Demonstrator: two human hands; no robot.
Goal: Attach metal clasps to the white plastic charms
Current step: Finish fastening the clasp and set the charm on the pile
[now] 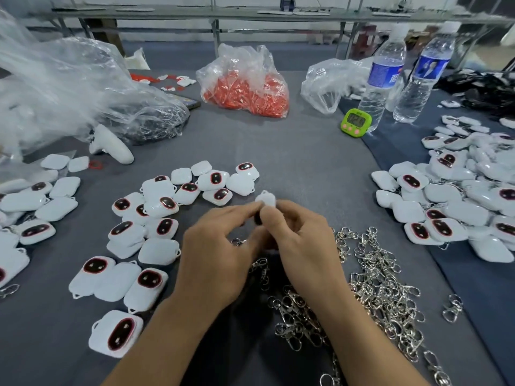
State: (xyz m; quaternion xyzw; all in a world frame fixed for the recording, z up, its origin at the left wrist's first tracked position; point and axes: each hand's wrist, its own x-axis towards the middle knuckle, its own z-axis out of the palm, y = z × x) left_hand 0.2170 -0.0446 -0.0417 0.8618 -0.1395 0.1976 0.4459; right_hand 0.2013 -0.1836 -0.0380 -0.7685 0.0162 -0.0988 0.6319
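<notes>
1. Charm point(266, 200) under work: one white plastic piece, held above the middle of the table between the fingertips of both hands. Only its upper end shows, projecting up and away from the person. It is blurred, so its long axis cannot be determined.
2. Left hand point(220, 246): back uppermost, forearm entering from the lower edge. Thumb and forefinger are curled inward and pinch the charm from the left.
3. Right hand point(301, 240): back uppermost, fingers curled, fingertips pinching the same charm from the right. The two hands meet at the fingertips.
4. Silver ring point(237, 241): visible just under the left fingers. Whether it is held cannot be told.
5. Clasp heap point(376, 288): loose silver metal clasps, tangled, on the table under and to the right of the right forearm.
6. Loose charms point(156, 218): scattered flat to the left, some showing a dark red-rimmed oval. A larger charm pile point(459, 196) lies at far right.
7. Table point(292, 151): covered in grey cloth. Toward its far side lie a bag of red parts point(245, 84), a green timer point(356, 122), two water bottles point(381, 76) and a white controller point(111, 143).
8. Room: a metal-framed bench point(250, 12) runs across the background.
</notes>
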